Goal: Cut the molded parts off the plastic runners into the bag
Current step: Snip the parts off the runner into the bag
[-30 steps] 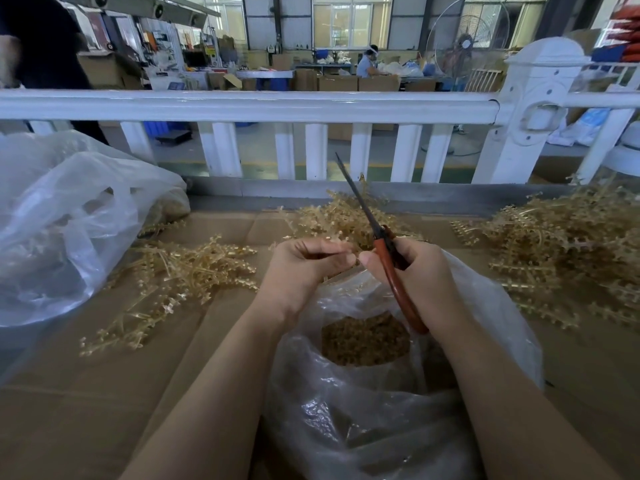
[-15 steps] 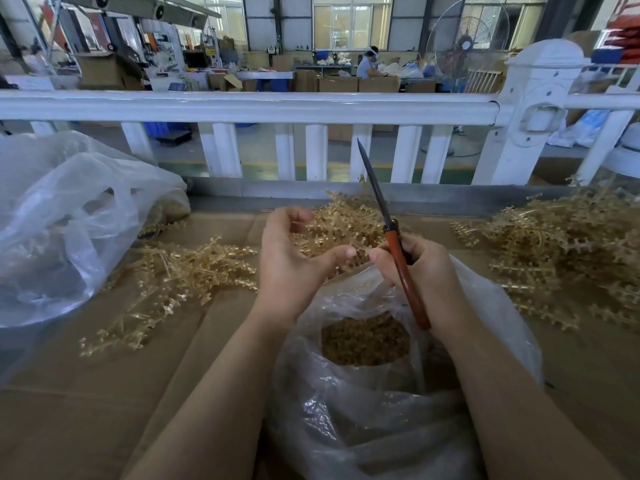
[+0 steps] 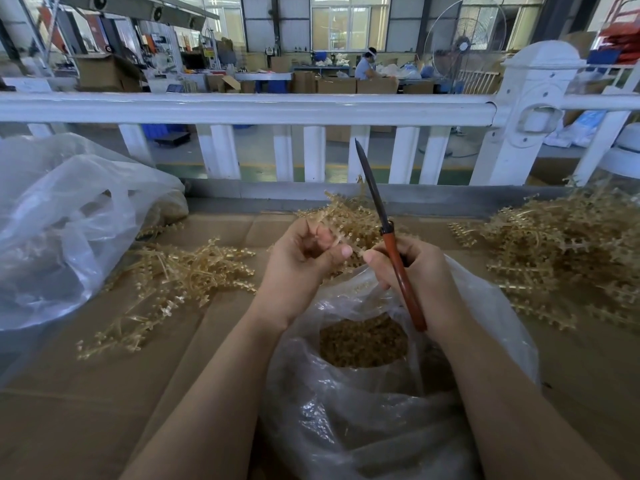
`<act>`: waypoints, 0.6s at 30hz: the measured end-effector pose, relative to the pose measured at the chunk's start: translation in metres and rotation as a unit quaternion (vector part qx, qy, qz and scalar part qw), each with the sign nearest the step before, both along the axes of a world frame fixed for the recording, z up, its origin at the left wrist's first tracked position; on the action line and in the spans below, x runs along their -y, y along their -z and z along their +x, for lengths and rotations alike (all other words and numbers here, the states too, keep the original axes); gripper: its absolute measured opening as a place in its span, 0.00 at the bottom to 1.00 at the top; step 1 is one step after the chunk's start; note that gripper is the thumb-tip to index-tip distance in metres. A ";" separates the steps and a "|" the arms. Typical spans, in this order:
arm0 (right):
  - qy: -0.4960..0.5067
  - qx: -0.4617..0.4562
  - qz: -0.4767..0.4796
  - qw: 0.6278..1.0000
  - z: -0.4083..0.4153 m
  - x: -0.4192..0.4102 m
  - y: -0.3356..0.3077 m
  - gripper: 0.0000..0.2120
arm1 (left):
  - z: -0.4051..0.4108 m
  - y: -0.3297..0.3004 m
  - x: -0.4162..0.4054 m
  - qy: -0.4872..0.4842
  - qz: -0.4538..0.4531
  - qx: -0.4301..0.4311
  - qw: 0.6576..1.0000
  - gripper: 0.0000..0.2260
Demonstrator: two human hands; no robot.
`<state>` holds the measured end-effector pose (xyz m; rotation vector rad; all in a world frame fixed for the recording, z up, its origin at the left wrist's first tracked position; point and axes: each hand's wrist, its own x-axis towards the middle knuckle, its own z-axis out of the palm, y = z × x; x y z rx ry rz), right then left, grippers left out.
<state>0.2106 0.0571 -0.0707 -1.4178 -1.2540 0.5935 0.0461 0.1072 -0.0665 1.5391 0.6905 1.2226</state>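
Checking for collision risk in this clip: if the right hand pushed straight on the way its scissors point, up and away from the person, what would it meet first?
Probably the white railing. The right hand holds the scissors with the blade tip already overlapping the balusters in the picture, but depth is unclear.

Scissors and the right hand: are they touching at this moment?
Touching. The head view shows the right hand curled around the scissors, whose red handle crosses its palm.

Factory hall: cartons [image 3: 337,85], industrial fan [image 3: 465,43].
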 end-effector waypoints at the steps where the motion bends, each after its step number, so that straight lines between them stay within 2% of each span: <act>1: 0.002 0.002 0.003 1.000 0.000 0.000 0.000 0.05 | 0.000 0.001 0.000 -0.005 -0.004 -0.013 1.000 0.10; 11: -0.016 -0.004 -0.002 1.000 -0.003 0.002 0.001 0.07 | -0.003 0.001 0.000 -0.015 -0.037 -0.032 0.999 0.09; 14: -0.022 -0.008 0.002 1.000 -0.002 0.002 0.001 0.08 | -0.005 -0.002 0.000 -0.005 -0.023 0.000 1.000 0.06; 18: -0.062 -0.027 -0.008 0.998 0.004 0.004 0.000 0.11 | -0.010 -0.003 -0.003 -0.007 0.005 0.047 0.999 0.06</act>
